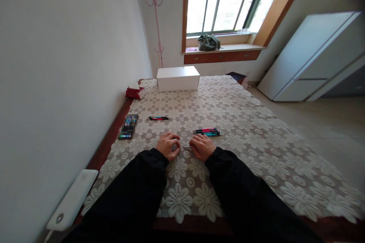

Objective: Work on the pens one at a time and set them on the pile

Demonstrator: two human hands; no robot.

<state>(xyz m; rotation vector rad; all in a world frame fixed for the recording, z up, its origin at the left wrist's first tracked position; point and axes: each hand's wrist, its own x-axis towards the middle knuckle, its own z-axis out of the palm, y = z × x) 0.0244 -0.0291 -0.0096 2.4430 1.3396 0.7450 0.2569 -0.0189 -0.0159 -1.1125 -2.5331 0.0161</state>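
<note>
My left hand rests on the tablecloth with its fingers curled together. A small dark piece shows between them, too hidden to name. Close by on the right, my right hand is closed on a thin, pale rod that points toward the left hand. Just beyond the right hand lies a bunch of pens in red, black and teal, side by side. A smaller group of similar pens lies farther off to the left.
A phone lies at the table's left side. Behind it are a red tissue pack and a white box at the far end. A white device with a cord sits at the near left edge. The lace tablecloth covers the table.
</note>
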